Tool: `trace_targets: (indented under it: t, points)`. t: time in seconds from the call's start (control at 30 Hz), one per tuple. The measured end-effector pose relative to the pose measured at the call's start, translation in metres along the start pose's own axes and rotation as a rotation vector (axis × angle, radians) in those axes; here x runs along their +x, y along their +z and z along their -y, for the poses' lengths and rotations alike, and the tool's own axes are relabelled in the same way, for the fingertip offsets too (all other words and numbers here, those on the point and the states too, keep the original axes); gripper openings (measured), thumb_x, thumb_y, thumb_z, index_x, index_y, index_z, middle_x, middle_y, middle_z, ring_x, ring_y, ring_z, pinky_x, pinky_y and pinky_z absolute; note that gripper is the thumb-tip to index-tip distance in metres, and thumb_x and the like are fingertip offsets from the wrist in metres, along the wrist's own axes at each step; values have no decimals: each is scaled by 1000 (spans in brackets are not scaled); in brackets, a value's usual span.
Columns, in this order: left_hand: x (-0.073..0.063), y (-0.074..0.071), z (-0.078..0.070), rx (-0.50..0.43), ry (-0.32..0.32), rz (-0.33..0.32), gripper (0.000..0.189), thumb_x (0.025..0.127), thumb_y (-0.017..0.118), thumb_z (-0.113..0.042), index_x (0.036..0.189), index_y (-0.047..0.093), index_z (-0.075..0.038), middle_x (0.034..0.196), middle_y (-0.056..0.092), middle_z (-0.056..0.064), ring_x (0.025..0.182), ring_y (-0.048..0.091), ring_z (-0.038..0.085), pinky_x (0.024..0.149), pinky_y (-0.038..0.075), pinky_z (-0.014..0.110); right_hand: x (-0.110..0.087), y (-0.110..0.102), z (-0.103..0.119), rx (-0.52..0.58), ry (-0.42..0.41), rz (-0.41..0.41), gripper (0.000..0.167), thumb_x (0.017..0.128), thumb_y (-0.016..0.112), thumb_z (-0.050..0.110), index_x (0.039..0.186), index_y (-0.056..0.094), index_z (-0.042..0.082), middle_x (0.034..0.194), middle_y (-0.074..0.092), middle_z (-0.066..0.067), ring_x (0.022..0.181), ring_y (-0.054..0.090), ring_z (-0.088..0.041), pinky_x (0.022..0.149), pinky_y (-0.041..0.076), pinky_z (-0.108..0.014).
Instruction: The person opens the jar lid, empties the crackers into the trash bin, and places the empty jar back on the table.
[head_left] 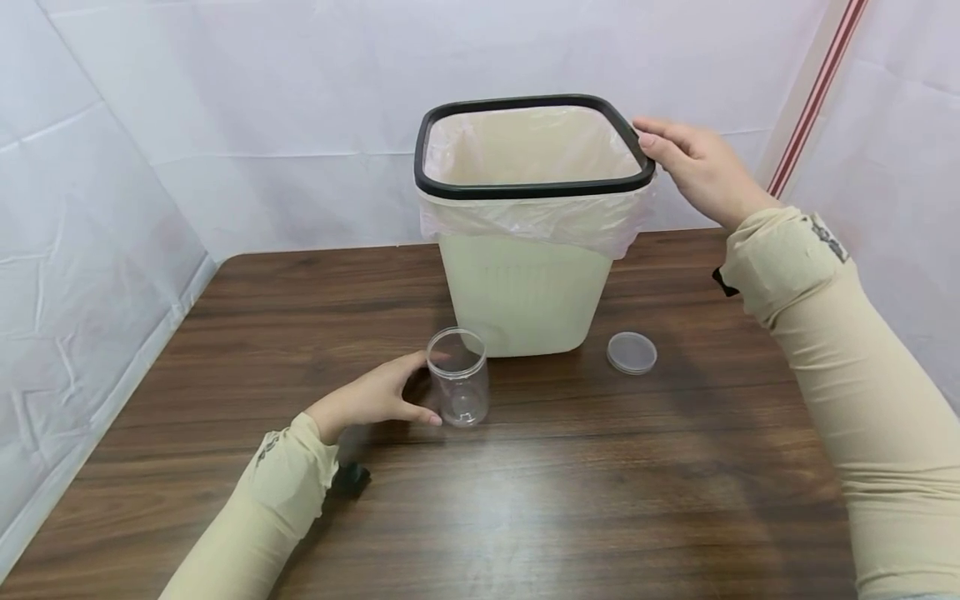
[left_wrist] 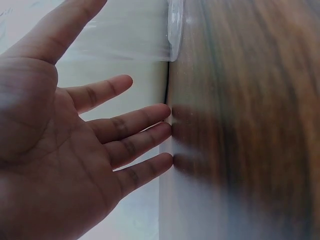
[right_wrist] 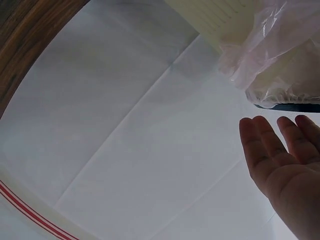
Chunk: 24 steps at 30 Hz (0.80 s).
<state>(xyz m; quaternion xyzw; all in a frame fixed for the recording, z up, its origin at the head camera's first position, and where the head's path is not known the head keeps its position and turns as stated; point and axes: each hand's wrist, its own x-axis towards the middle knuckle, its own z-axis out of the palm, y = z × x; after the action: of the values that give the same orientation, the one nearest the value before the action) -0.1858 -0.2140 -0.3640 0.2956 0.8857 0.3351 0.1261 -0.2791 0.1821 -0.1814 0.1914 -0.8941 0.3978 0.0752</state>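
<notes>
A clear, lidless plastic jar [head_left: 467,398] stands upright on the wooden table. My left hand [head_left: 375,392] is spread at its left side, thumb in front and fingers behind; in the left wrist view the fingers are extended, with several fingertips at the table surface. The round clear lid [head_left: 632,353] lies flat to the right of the jar. Behind them stands a cream trash bin [head_left: 525,287] with a thin pinkish bag [head_left: 536,218] folded over it under a black rim ring [head_left: 525,190]. My right hand [head_left: 705,171] is at the ring's right side, fingers fairly straight.
The dark wood table [head_left: 570,508] ends at a white cloth backdrop [head_left: 285,100] behind the bin, and more white cloth hangs on the left and right. A red-striped band [head_left: 816,96] runs up the backdrop at the right.
</notes>
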Motion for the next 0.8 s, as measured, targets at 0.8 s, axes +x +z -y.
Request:
trace_targets:
  t: [0.8]
  points:
    - [1, 0, 4, -4, 18, 3, 82, 74, 83, -27, 140, 42, 0, 143, 49, 16, 137, 41, 34, 113, 31, 52, -19, 0, -6, -27, -90, -42, 50, 102, 41, 36, 148, 39, 17, 156, 31, -8, 143, 32, -32, 120, 19, -47]
